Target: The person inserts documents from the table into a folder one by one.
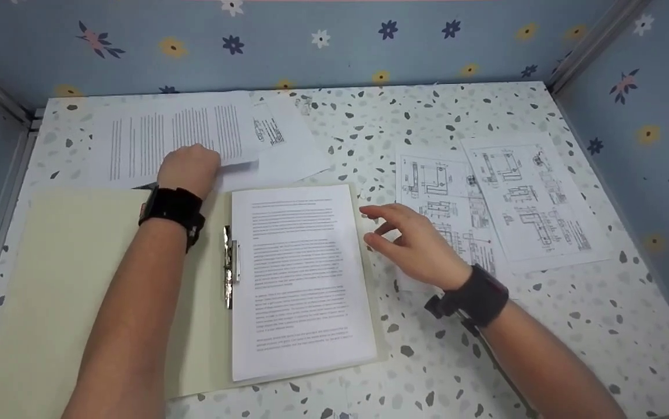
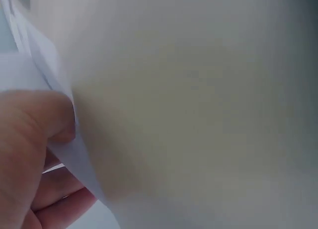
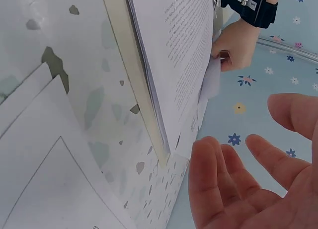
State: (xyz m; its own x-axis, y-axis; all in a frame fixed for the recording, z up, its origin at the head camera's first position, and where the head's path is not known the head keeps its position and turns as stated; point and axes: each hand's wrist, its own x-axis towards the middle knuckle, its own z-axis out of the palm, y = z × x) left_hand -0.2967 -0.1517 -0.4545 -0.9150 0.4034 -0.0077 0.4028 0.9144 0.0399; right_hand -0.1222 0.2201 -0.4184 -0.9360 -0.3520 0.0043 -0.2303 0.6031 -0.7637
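Note:
At the back left, my left hand [image 1: 190, 169] pinches the near edge of a printed text sheet [image 1: 154, 137], which lifts a little there. In the left wrist view, thumb and fingers [image 2: 64, 209] have the white paper [image 2: 89, 164] between them. My right hand [image 1: 413, 244] hovers beside the right edge of an open cream folder [image 1: 200, 326], fingers loosely bent and holding nothing. Inside the folder lies a stack of printed pages [image 1: 299, 279], its left edge at a metal clip [image 1: 230, 267]. The right wrist view shows the spread fingers [image 3: 203, 184] apart from the pages.
Two overlapping drawing sheets [image 1: 538, 203] lie on the right of the speckled table [image 1: 439, 372]. More papers [image 1: 294, 139] sit under and beside the text sheet at the back. Flowered blue panels [image 1: 346, 58] wall in the table's back and sides.

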